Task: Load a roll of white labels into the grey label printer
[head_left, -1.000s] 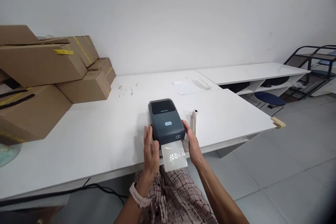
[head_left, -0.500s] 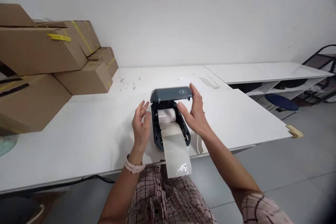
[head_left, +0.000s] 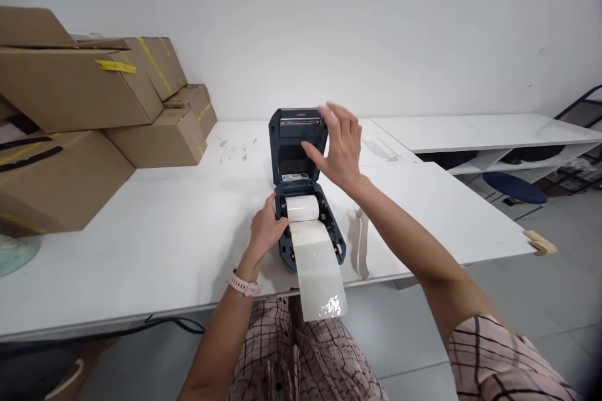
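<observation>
A dark grey label printer [head_left: 337, 244] stands near the table's front edge with its lid [head_left: 294, 147] raised upright. Inside sits a white label roll [head_left: 302, 208]. From it a pale label strip [head_left: 318, 276] runs out over the front and hangs past the table edge. My left hand [head_left: 268, 225] grips the printer's left side, thumb over the rim beside the roll. My right hand [head_left: 342, 141] is at the lid's upper right corner, slightly blurred, thumb and fingers spread apart; whether the fingertips touch the lid I cannot tell.
Cardboard boxes [head_left: 155, 138] are stacked on the left of the white table [head_left: 188, 225]. A curled strip of paper [head_left: 362, 244] lies right of the printer. A blue stool [head_left: 515, 187] stands beyond the table at right. Black cables [head_left: 176, 321] run below the front edge.
The lid has swung from nearly closed to upright, and my right hand has risen with it. My left hand has moved from beside the printer onto its left side.
</observation>
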`<state>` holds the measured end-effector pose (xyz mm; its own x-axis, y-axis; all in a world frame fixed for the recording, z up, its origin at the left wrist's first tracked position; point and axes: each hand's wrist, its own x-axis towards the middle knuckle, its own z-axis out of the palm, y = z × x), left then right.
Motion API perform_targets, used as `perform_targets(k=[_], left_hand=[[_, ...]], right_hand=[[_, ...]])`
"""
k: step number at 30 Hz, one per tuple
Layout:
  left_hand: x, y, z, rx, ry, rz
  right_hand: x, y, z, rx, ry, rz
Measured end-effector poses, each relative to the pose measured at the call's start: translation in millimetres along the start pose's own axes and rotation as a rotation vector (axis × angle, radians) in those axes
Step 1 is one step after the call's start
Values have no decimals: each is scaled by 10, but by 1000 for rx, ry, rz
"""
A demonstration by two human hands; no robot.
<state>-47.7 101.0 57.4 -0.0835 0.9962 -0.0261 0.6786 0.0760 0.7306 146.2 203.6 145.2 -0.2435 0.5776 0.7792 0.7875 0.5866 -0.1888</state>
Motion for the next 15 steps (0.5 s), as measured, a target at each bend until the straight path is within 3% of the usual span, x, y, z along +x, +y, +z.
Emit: perform_targets(k=[2, 4, 6, 8, 10, 12, 15], left_hand=[[19, -17, 20, 3, 9, 4], [23, -39, 43, -13, 22, 6], [17, -55, 60, -48, 30, -2], [12, -68, 69, -100, 41, -12], [12, -89, 80, -158, 50, -11], [22, -124, 98, -210, 49, -6], [44, -190, 138, -264, 56, 9]], right_hand=[[-169, -129, -55, 16, -192, -130], [-335, -217, -30, 49, -534, -197], [-449, -252, 81, 51, -899, -192], [-492, -249, 230, 42, -1132, -158], [-471, -222, 331, 53, -1211, -109], [-416, -171, 302, 156, -1225, -64], [-346, -23, -30, 467, -1178, -58]])
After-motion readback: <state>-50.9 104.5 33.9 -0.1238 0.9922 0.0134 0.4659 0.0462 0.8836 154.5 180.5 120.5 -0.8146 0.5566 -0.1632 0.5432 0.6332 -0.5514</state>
